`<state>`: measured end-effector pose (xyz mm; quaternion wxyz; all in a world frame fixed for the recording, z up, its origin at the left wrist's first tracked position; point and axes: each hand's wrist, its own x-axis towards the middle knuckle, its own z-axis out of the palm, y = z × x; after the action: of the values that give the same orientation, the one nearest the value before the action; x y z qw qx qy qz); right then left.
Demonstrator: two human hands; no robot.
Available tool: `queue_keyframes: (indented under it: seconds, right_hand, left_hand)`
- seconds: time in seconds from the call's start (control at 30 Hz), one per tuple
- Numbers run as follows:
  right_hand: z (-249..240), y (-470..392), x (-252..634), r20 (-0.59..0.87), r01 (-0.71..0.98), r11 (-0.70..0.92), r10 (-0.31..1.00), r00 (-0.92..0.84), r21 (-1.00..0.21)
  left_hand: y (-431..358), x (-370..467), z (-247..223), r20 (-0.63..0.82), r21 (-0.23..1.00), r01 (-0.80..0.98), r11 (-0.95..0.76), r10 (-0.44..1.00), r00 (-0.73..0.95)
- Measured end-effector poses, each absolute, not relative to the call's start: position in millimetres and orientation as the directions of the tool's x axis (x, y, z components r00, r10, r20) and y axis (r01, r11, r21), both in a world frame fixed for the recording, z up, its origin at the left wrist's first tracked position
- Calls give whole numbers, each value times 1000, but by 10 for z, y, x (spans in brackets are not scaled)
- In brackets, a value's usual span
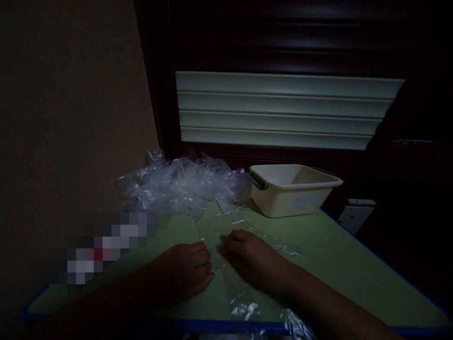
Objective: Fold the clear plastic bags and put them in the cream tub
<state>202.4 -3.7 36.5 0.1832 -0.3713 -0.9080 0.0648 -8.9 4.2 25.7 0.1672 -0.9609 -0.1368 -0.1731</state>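
A thin clear plastic bag (244,283) lies flat on the green table (354,278), its lower end near the front edge. My right hand (253,259) rests on the bag with its fingers curled and pinched together on the plastic. Beside the bag's left edge is my left hand (189,270), its fingers bent and close together. Whatever may be between them is too dark to make out. Behind both hands, a heap of crumpled clear plastic bags (187,184) covers the back left of the table.
A cream plastic basin (297,200) with dark handles stands at the back right. Past the table's right edge is a white object (356,217). A blurred-out patch covers the left edge. A wall and a dark slatted door stand behind.
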Motion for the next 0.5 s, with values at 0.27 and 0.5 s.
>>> queue_keyframes:
  seconds: [0.27,0.5]
  right_hand:
    - [451,5,2205,233,706,642,766,-599,-299]
    - [597,-112,2274,205,582,666,721,-662,-467]
  left_hand:
    - [33,-98,290,339,-272,335,-902,235,911]
    - [29,-71,285,349,-276,332,-902,228,909]
